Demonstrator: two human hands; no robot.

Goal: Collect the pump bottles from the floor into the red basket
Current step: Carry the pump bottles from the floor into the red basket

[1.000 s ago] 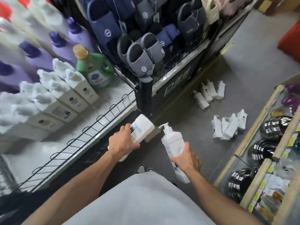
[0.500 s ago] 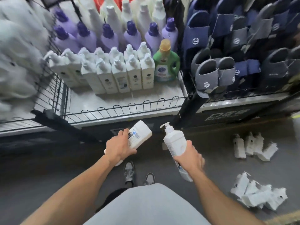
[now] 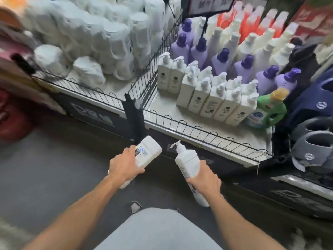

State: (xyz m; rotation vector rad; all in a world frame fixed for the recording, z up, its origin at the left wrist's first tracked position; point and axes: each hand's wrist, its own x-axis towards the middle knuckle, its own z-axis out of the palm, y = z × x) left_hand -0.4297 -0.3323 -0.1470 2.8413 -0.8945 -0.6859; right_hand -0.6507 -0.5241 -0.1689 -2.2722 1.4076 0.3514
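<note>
My left hand grips a white pump bottle round its middle, the flat base pointing up and away from me. My right hand grips a second white pump bottle with its pump head tilted up to the left. Both bottles hang over the dark floor in front of the shelf. A blurred red shape sits low at the far left edge; I cannot tell whether it is the red basket. No loose bottles on the floor are in view.
A low wire-fenced shelf runs across ahead, holding rows of white pump bottles, purple-capped bottles, a green jug and white wrapped packs. Grey and blue slippers hang at right. My shoes show below.
My view has swung to the left along the shelf. The bottles lying on the floor have left the frame at right. Both hands keep their bottles in the same hold.
</note>
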